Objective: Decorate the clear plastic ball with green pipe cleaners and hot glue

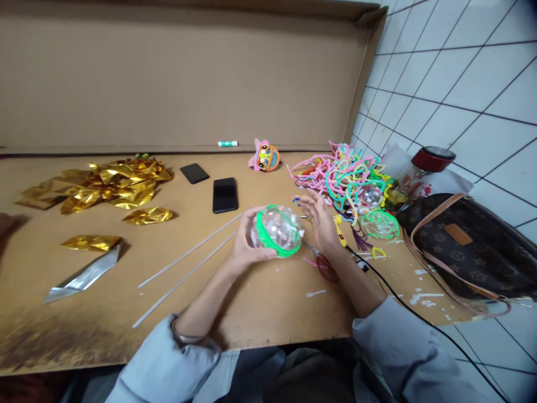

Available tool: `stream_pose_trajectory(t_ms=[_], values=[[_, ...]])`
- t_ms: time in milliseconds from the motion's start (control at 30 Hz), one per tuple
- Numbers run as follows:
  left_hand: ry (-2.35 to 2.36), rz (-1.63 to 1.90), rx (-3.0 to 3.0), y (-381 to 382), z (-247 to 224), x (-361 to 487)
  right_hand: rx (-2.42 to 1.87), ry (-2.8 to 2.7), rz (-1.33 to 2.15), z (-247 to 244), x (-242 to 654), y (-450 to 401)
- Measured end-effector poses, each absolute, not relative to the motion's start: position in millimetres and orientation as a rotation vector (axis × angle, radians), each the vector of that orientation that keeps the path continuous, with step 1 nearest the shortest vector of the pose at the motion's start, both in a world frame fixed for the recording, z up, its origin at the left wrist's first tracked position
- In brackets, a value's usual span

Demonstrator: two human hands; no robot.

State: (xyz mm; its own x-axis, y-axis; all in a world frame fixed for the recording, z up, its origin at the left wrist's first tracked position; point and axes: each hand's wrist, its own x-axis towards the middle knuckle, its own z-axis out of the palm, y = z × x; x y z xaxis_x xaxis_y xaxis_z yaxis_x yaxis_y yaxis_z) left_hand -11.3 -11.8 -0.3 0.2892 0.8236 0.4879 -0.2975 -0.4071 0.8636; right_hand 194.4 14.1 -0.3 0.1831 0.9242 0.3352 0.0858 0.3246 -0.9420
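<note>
My left hand (pixel 244 246) is wrapped round the left side of a clear ball (pixel 281 226) with a fuzzy bright green band. White bits show on the ball's right side. Just right of it, my right hand (pixel 322 224) is raised with its fingers apart and nothing visible in them. Beneath that hand lie red-handled scissors (pixel 327 268), partly covered by the wrist. A yellow glue gun (pixel 340 230) with a black cable lies close by the right wrist.
Colourful pipe cleaners (pixel 335 176) are heaped at the back right, near a green-trimmed clear piece (pixel 381 224). A brown handbag (pixel 465 246) and red-lidded jar (pixel 432 159) stand farther right. Two thin rods (pixel 180 257), a phone (pixel 225 195) and gold foil (pixel 117 184) lie left.
</note>
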Motion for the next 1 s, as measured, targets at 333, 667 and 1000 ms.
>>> stream_pose_trajectory(t_ms=[333,667,1000], values=[[0.348,1.186,0.84,-10,10,-21,-0.912,-1.826,0.288,11,163,-52],[0.349,1.181,0.741,-12,10,-11,-1.031,-1.995,0.119,7,146,-55],[0.376,1.23,0.806,-10,9,-12,-1.007,-1.977,0.352,7,148,-57]])
